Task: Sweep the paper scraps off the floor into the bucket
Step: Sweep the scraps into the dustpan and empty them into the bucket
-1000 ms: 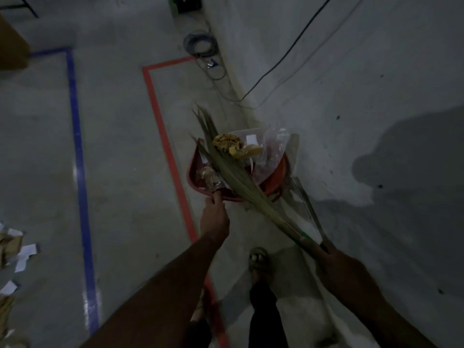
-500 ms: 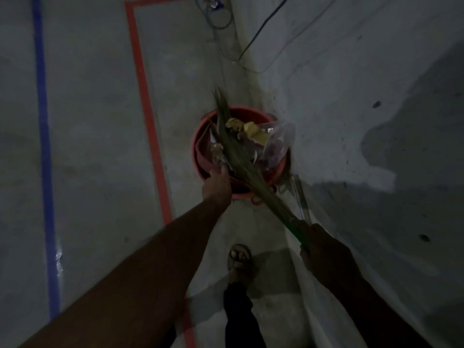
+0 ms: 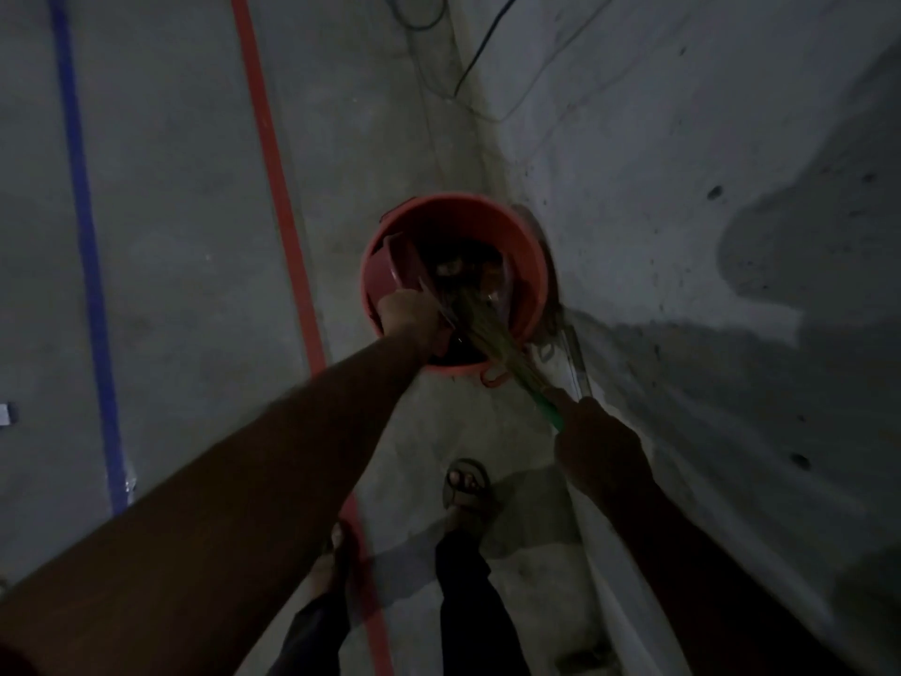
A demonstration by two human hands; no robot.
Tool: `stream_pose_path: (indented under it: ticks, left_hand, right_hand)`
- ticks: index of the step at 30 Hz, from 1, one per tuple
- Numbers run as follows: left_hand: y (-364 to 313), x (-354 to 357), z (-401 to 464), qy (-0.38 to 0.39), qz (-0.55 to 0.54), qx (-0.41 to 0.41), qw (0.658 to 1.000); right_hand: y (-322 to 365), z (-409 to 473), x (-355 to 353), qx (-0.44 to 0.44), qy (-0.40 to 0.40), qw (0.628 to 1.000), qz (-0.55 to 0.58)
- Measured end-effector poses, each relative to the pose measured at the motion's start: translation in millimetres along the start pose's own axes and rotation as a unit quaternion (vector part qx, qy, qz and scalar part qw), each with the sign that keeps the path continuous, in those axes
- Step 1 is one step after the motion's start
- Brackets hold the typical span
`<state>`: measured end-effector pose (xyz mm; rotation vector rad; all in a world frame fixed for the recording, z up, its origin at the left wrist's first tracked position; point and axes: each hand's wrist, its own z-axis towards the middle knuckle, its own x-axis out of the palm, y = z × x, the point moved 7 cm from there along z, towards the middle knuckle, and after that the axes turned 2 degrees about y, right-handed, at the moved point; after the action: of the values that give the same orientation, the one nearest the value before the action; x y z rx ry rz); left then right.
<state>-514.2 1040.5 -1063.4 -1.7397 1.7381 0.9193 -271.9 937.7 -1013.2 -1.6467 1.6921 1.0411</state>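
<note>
1. Red bucket sits on the concrete floor, tucked right up against the base of the grey wall, with the red tape line just to its left.
2. Left hand is at the bucket's near-left rim, grip clenched on something there. It looks like the edge of a red dustpan tipped into the bucket, but it's too dark to be sure what the fingers are actually wrapped around.
3. Right hand has its grip closed around the green handle end of a straw broom. The broom slants up and left from that hand, and the bristle end goes down inside the bucket.
4. Inside the bucket it's mostly dark. There's some clear plastic and a pale scrap or two down there; can't make out more than that.
5. One white paper scrap is on the floor at the far left edge, well apart from the bucket, on the other side of the blue tape line.
6. A sandalled foot is planted just below the bucket, between the two arms.
7. Some cables run along the wall base past the bucket, and a thin metal strip lies by the wall just right of the bucket.
</note>
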Motion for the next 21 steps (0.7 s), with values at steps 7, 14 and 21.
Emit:
stream_pose_path:
  ticks: [7,14,21]
  left_hand:
    - [14,-26,-37,-0.033,0.012,-0.018,0.999]
    - [27,-38,-97,-0.069,0.040,0.005,0.997]
    - [62,-10,-169,-0.135,-0.158,-0.039,0.977]
  right_hand:
    - [-4,-66,16,0.003,0.035,0.999,0.038]
    - [7,-129,-17,-0.007,-0.073,0.990,0.116]
    - [14,-207,-44,-0.075,-0.167,0.977,0.105]
